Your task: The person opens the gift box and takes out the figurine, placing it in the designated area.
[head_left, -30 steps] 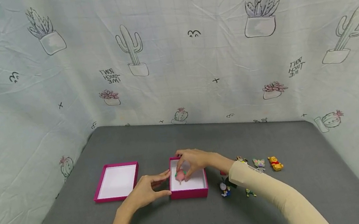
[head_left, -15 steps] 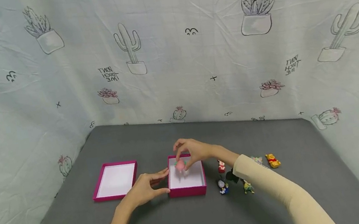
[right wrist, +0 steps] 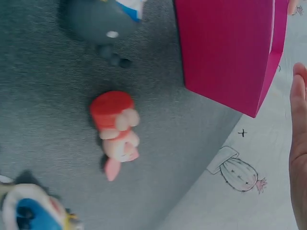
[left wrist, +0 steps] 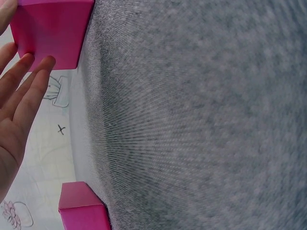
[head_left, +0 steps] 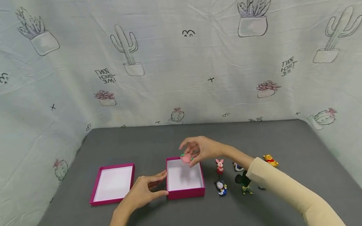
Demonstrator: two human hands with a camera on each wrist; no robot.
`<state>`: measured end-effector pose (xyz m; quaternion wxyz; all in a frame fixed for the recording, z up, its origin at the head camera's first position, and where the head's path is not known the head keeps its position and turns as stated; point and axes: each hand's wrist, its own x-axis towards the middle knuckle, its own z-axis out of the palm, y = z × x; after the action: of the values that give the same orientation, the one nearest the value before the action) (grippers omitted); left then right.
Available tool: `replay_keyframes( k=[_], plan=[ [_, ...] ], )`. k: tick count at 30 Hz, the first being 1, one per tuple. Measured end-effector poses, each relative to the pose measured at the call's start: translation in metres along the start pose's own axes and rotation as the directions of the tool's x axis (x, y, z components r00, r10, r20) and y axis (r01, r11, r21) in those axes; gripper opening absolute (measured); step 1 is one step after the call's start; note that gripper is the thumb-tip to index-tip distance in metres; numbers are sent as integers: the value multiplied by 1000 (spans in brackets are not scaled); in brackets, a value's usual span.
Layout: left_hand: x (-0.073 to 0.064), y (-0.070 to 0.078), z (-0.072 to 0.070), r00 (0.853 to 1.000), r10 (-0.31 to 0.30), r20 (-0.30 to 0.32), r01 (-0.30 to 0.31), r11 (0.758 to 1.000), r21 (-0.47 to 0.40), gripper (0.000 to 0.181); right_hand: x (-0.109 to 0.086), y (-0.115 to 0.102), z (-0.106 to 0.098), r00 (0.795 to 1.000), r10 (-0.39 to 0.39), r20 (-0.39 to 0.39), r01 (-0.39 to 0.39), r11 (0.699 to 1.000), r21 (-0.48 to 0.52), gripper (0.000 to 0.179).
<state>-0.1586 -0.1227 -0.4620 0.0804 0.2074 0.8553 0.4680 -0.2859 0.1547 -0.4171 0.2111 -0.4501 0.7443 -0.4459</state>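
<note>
A small pink toy with green bits (head_left: 186, 159), shaped like a peach, hangs over the back right of an open magenta box (head_left: 186, 193). My right hand (head_left: 204, 149) pinches it between thumb and fingers. That hand shows only partly at the edge of the right wrist view, where the toy is out of sight. On the box's left side rests my left hand (head_left: 145, 190), with fingers extended along the wall and the thumb by the front corner. In the left wrist view its straight fingers (left wrist: 29, 98) touch the magenta wall.
The magenta-edged lid (head_left: 114, 184), white inside, lies left of the box. To the right are a piglet figurine (head_left: 220, 165), a blue-and-white figurine (head_left: 221, 189), a green figurine (head_left: 246, 189) and a yellow bear figurine (head_left: 270, 160). My right sleeve (head_left: 289, 190) passes above that area.
My right hand has lifted the pink toy off the box's white floor and carried it up and slightly right. My left hand stays against the box.
</note>
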Motion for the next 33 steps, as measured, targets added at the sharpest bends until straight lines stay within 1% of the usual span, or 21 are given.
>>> replay_keyframes(
  k=[3, 6, 9, 12, 14, 18, 20, 23, 25, 30, 32, 33],
  plan=[
    [0, -1, -1, 1000, 0, 1, 0, 1000, 10, 68, -8, 2, 0, 999, -18, 32, 17, 1000, 17, 51],
    [-1, -1, 0, 1000, -4, 0, 4, 1000, 17, 68, -16, 6, 4, 999, -20, 47, 18, 999, 52, 43],
    [-2, -1, 0, 1000, -4, -3, 5, 1000, 25, 68, -23, 8, 7, 999, 2, 49, -10, 989, 148, 37],
    [-3, -1, 0, 1000, -5, -2, 5, 1000, 28, 68, -30, 10, 10, 999, 29, 45, -40, 965, 260, 35],
    [-2, 0, 0, 1000, -2, 0, 2, 1000, 31, 67, -34, 11, 12, 998, 52, 44, -64, 944, 325, 34],
    [0, 1, 0, 1000, -2, 4, 2, 999, 38, 67, -39, 7, 18, 993, 108, 37, -114, 905, 410, 38],
    [0, 0, 0, 1000, -4, 4, 4, 999, 39, 67, -38, 6, 22, 991, 129, 37, -131, 880, 457, 41],
    [0, 0, 0, 1000, -9, 4, 8, 999, 31, 68, -36, 5, 27, 987, 157, 24, -149, 859, 491, 41],
    [0, -1, 0, 1000, -10, 4, 10, 1000, 28, 68, -35, 4, 29, 985, 172, 8, -153, 853, 499, 39],
    [1, -1, 0, 1000, -13, 6, 13, 1000, 22, 67, -34, 6, 31, 983, 183, -8, -155, 855, 495, 40],
    [0, -1, 0, 1000, -12, 5, 12, 1000, 20, 67, -33, 7, 32, 984, 175, -3, -150, 854, 497, 41],
    [0, -1, -1, 1000, -12, 5, 12, 1000, 18, 67, -33, 7, 32, 986, 169, -1, -147, 859, 490, 43]
  ],
)
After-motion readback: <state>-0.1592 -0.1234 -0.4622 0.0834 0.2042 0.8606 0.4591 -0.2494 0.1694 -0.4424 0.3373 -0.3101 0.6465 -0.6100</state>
